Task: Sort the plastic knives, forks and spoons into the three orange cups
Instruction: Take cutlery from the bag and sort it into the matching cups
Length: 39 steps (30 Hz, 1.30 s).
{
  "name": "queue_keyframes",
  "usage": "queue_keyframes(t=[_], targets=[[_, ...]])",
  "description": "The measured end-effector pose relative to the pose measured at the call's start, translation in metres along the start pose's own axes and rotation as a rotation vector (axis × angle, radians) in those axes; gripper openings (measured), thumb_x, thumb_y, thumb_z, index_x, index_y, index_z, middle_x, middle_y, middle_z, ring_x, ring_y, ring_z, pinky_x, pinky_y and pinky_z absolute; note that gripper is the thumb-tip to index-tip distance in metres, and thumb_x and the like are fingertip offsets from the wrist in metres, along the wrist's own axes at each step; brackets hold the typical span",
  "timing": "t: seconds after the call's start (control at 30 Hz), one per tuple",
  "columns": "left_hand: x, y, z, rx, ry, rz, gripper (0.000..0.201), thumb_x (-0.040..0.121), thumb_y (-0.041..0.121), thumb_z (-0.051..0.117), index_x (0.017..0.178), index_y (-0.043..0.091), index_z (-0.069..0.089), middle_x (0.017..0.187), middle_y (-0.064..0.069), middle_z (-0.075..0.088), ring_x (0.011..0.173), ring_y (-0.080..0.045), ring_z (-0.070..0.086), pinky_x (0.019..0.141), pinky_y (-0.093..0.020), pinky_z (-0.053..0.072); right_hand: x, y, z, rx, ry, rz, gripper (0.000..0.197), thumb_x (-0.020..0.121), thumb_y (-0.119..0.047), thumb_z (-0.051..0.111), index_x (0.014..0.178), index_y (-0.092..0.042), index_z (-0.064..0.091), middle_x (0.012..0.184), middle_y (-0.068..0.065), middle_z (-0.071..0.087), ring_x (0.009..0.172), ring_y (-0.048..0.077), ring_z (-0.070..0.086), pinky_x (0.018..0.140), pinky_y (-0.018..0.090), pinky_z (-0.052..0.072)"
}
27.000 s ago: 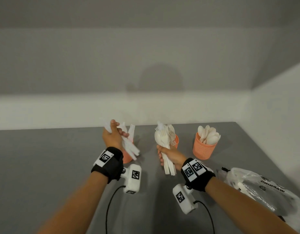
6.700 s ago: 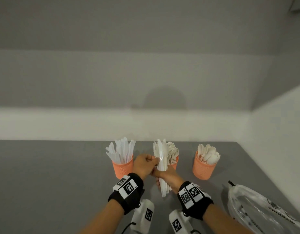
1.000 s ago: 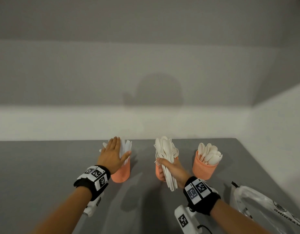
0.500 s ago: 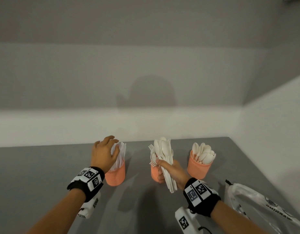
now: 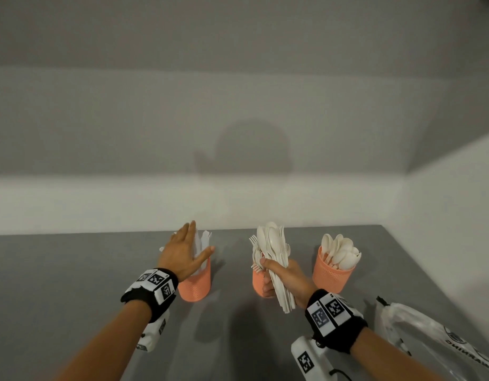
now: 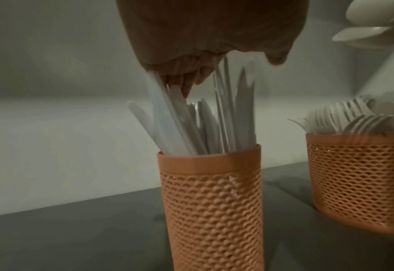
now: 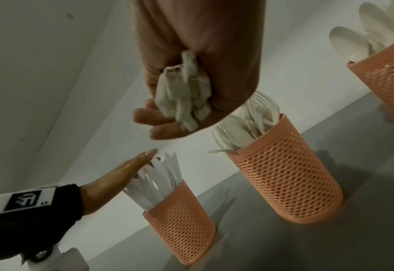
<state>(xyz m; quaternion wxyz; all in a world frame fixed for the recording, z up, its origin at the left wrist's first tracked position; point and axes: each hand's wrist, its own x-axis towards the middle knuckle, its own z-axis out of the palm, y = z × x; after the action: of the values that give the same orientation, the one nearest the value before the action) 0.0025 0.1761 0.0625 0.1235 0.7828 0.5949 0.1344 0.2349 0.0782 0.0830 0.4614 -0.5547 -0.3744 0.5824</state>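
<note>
Since 0.5 s ago the left hand (image 5: 184, 254) has uncurled: its fingers were bent over the knife tops, now they're straight and together, thumb out, palm flat vs. the knives (image 6: 191, 117) in the left cup (image 5: 195, 284). My read: it's patting the blades level and steadying the cup so it won't tip. Right hand (image 5: 283, 276) looks about the same as then, w/ fingers and thumb wrapped tight round a mixed bundle (image 5: 275, 259) held upright in front of the middle cup (image 7: 284, 183); handle ends poke out under the fist in the right wrist view. Bundle is prob. held there as the unsorted stock, for the left hand to pick from and drop into the right cup.

Where stuff is: knives in left cup, forks (image 7: 244, 126) in middle cup, spoons (image 5: 341, 254) in right cup (image 5: 331, 273), remainder in the right fist. Bundle shows spoon bowls on top and fork tines at its left edge; whether knives remain in it, can't tell.

Counts: 3 orange mesh cups, in a row on the grey table (image 5: 73, 284), apart from each other. 2 hands, 2 black wristbands w/ marker tags. Knives approx. 8–10 visible, too overlapped and blurred for an exact no. Spoons in right cup approx. 7–8. Forks: many, not countable. 1 clear plastic bag (image 5: 435, 336) lies at right, near the right forearm.
</note>
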Motion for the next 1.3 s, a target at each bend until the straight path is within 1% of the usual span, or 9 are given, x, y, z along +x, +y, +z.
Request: queue_keyframes(t=[0.13,0.27,0.47,0.73,0.8,0.87,0.97,1.13,1.3], targets=[[0.009,0.001,0.009,0.066,0.066,0.086,0.072,0.094,0.056,0.022,0.150,0.015,0.003,0.158,-0.007,0.010,0.143,-0.025,0.023,0.116,-0.039,0.021,0.002,0.002,0.001,0.018,-0.011,0.009,0.021,0.090,-0.017,0.060,0.074,-0.005,0.053,0.052,0.007,0.050,0.038,0.015,0.048,0.041,0.021,0.044],[0.011,-0.001,0.014,0.144,0.018,0.101,0.089,0.080,0.055,-0.007,0.138,0.006,0.041,0.153,-0.008,0.029,0.142,-0.024,0.026,0.116,-0.035,0.018,0.004,0.006,0.001,-0.051,0.008,-0.025,0.022,0.090,-0.018,0.059,0.072,-0.007,0.054,0.049,0.004,0.052,0.036,0.012,0.048,0.039,0.020,0.040],[0.013,-0.002,0.016,0.141,0.068,0.155,0.064,0.099,0.034,0.034,0.148,0.014,-0.002,0.157,-0.012,0.009,0.145,-0.028,0.017,0.118,-0.040,0.015,0.006,0.010,0.001,-0.145,0.033,-0.084,0.024,0.090,-0.014,0.058,0.068,-0.007,0.051,0.049,0.004,0.046,0.031,0.009,0.040,0.036,0.018,0.033],[0.021,0.011,0.007,0.427,-0.046,0.144,0.067,0.094,0.050,0.004,0.148,0.013,0.018,0.157,-0.003,0.019,0.146,-0.019,0.012,0.118,-0.041,0.003,-0.001,0.007,-0.001,-0.177,0.041,-0.139,0.035,0.090,-0.011,0.057,0.057,-0.008,0.047,0.040,0.000,0.043,0.029,0.008,0.037,0.035,0.018,0.032],[0.017,0.014,0.005,0.429,-0.025,0.115,0.101,0.075,0.065,-0.024,0.147,0.009,0.020,0.157,-0.008,0.015,0.147,-0.022,0.008,0.118,-0.043,-0.002,-0.004,0.008,-0.002,-0.179,0.062,-0.133,0.028,0.089,-0.012,0.058,0.063,-0.009,0.050,0.048,0.005,0.044,0.030,0.008,0.038,0.035,0.018,0.032],[0.015,0.021,0.002,0.318,0.074,0.132,0.122,0.063,0.072,-0.035,0.145,0.004,0.025,0.155,-0.015,0.019,0.146,-0.028,0.012,0.117,-0.043,0.001,-0.005,0.009,-0.004,-0.172,0.078,-0.134,0.021,0.089,-0.013,0.059,0.070,-0.010,0.052,0.052,0.007,0.044,0.032,0.008,0.038,0.036,0.018,0.033],[-0.001,0.055,-0.003,-0.132,0.316,0.186,0.077,0.093,0.059,0.015,0.138,0.002,0.039,0.143,-0.018,0.041,0.135,-0.032,0.036,0.113,-0.037,0.024,-0.001,0.013,-0.004,-0.170,0.136,-0.180,0.017,0.088,-0.008,0.060,0.072,-0.011,0.053,0.052,0.006,0.043,0.035,0.008,0.039,0.036,0.018,0.034],[-0.035,0.129,0.000,-1.026,-0.099,-0.103,0.037,0.085,0.029,0.064,0.115,0.015,0.048,0.108,-0.006,0.064,0.098,-0.016,0.061,0.073,-0.015,0.046,0.005,0.024,0.007,-0.263,0.232,-0.317,0.020,0.080,-0.012,0.066,0.092,-0.028,0.063,0.089,-0.002,0.069,0.088,0.017,0.066,0.079,0.030,0.053],[-0.042,0.152,0.021,-1.447,-0.152,-0.344,0.043,0.071,0.014,0.077,0.109,-0.001,0.063,0.107,-0.021,0.068,0.100,-0.031,0.066,0.092,-0.041,0.052,-0.010,0.031,0.018,-0.446,0.175,-0.404,0.051,0.080,-0.015,0.066,0.126,-0.023,0.047,0.106,-0.006,0.065,0.098,0.005,0.061,0.083,0.014,0.045]])
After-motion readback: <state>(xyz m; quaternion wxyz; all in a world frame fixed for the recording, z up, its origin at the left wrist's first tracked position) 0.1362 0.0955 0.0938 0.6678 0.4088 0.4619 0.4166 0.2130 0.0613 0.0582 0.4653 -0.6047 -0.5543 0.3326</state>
